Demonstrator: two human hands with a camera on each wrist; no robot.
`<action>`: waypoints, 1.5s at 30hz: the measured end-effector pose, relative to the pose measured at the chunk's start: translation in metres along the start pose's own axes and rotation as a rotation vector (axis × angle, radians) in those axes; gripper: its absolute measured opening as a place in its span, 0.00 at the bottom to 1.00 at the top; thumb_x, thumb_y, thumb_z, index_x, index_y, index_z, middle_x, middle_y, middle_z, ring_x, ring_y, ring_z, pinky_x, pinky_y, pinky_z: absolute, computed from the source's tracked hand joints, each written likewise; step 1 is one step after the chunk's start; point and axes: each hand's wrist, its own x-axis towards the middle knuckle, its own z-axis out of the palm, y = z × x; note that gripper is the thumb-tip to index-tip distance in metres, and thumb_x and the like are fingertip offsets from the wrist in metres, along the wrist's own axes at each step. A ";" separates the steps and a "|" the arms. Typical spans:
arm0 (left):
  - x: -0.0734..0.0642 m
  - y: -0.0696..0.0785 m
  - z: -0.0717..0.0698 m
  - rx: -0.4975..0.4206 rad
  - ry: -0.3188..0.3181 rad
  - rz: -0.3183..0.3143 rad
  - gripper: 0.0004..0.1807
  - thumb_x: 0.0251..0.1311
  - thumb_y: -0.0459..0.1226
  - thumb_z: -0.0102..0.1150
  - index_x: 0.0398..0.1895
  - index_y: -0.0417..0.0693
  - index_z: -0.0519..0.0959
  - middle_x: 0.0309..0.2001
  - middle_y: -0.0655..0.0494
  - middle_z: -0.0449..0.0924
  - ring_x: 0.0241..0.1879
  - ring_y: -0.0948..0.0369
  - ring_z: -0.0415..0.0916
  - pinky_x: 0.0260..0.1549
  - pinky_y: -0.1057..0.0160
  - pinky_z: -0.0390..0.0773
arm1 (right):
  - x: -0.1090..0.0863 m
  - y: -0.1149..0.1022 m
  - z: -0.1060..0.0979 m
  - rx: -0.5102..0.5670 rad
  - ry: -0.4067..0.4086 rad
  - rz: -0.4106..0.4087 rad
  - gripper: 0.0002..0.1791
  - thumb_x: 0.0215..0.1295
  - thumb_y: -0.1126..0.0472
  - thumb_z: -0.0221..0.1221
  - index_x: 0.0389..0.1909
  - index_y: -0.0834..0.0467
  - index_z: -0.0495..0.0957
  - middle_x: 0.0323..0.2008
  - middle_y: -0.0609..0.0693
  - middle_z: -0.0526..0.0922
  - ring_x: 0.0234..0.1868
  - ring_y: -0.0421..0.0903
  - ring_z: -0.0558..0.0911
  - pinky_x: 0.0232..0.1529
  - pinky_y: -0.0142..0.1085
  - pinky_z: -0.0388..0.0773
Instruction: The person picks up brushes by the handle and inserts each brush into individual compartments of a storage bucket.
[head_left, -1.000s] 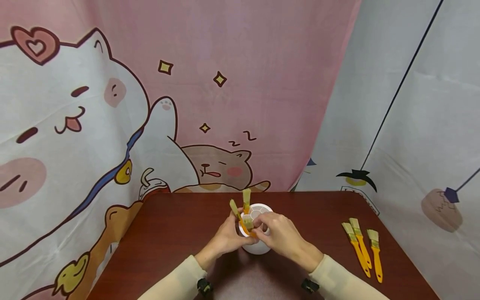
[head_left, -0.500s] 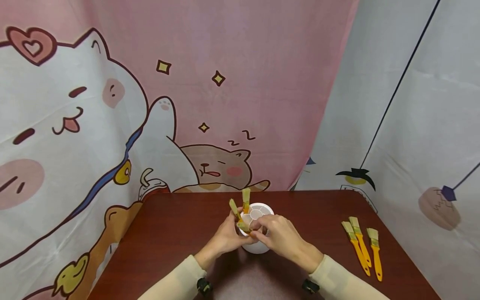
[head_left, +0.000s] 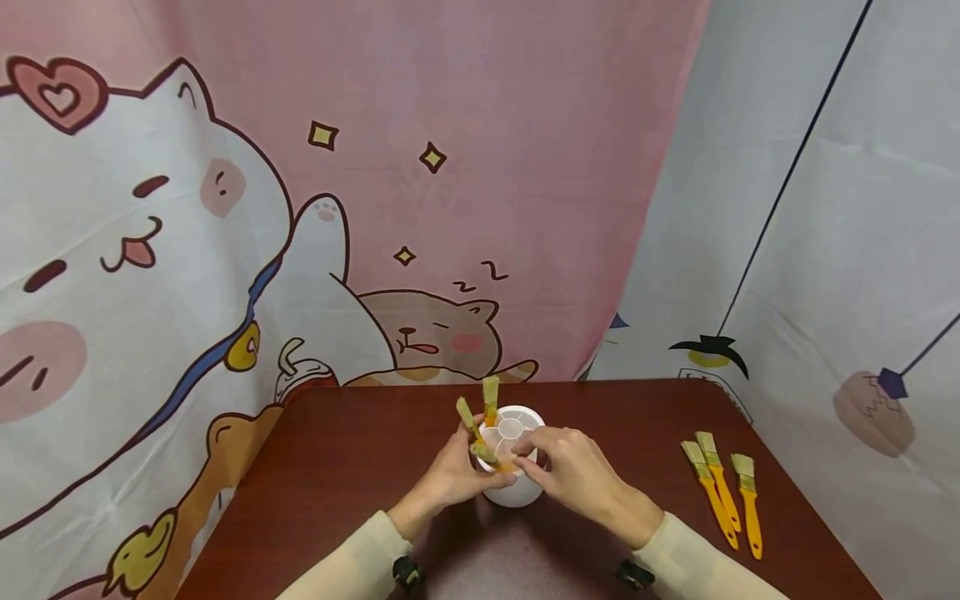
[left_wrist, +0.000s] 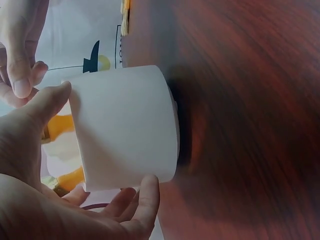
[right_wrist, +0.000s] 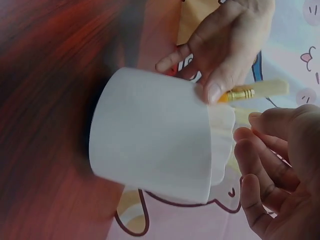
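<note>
A white cup point(head_left: 513, 496) stands upright on the table, with a compartmented insert point(head_left: 512, 427) at its mouth. My left hand point(head_left: 450, 473) grips the cup from the left; in the left wrist view its thumb lies at the rim and its fingers reach below the wall. Three yellow-handled paintbrushes stick out bristles up: a rear brush point(head_left: 491, 393), a left brush point(head_left: 467, 414) and a front brush point(head_left: 483, 452) leaning left. My right hand point(head_left: 576, 468) hovers over the cup's right side, fingers loosely bent. In the right wrist view, the right fingertips point(right_wrist: 255, 116) show nothing between them.
On the right side of the table point(head_left: 337, 467) lie three more paintbrushes: two touching, with a left one point(head_left: 708, 493), and a separate right one point(head_left: 750, 507). A printed cloth point(head_left: 525, 167) hangs behind the table.
The front brush has turned and tipped left against the rim. My right hand has drawn back slightly to the right, letting go of it. The left hand keeps its grip on the cup.
</note>
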 end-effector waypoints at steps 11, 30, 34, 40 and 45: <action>-0.010 0.005 0.015 0.064 0.130 -0.114 0.66 0.40 0.55 0.90 0.77 0.40 0.57 0.64 0.39 0.72 0.66 0.44 0.75 0.66 0.39 0.75 | -0.013 0.017 -0.033 -0.079 -0.013 0.101 0.09 0.61 0.58 0.78 0.40 0.47 0.89 0.36 0.35 0.89 0.32 0.29 0.84 0.33 0.30 0.82; -0.004 0.003 0.010 -0.070 0.080 -0.070 0.57 0.43 0.48 0.89 0.74 0.45 0.62 0.64 0.43 0.76 0.65 0.48 0.77 0.68 0.39 0.74 | -0.053 0.072 -0.073 -0.191 0.061 0.188 0.10 0.58 0.61 0.78 0.39 0.48 0.89 0.34 0.39 0.88 0.26 0.36 0.77 0.28 0.27 0.73; -0.001 0.000 0.003 -0.151 0.000 -0.072 0.56 0.47 0.45 0.87 0.77 0.47 0.61 0.69 0.46 0.76 0.69 0.48 0.76 0.73 0.35 0.69 | -0.063 0.086 -0.080 -0.208 0.063 0.227 0.10 0.59 0.62 0.78 0.39 0.49 0.89 0.33 0.38 0.88 0.26 0.35 0.76 0.26 0.27 0.71; 0.002 0.000 -0.004 -0.194 -0.061 -0.081 0.55 0.48 0.42 0.87 0.77 0.51 0.62 0.70 0.49 0.76 0.71 0.48 0.74 0.75 0.34 0.65 | -0.079 0.105 -0.091 -0.252 0.041 0.329 0.10 0.61 0.61 0.77 0.41 0.47 0.89 0.37 0.41 0.90 0.24 0.33 0.72 0.24 0.29 0.67; 0.005 -0.002 -0.005 -0.212 -0.079 -0.078 0.54 0.47 0.41 0.87 0.76 0.52 0.63 0.70 0.50 0.77 0.71 0.49 0.74 0.75 0.35 0.65 | -0.091 0.120 -0.097 -0.266 0.018 0.405 0.08 0.64 0.60 0.75 0.42 0.46 0.89 0.38 0.45 0.91 0.20 0.31 0.68 0.19 0.30 0.64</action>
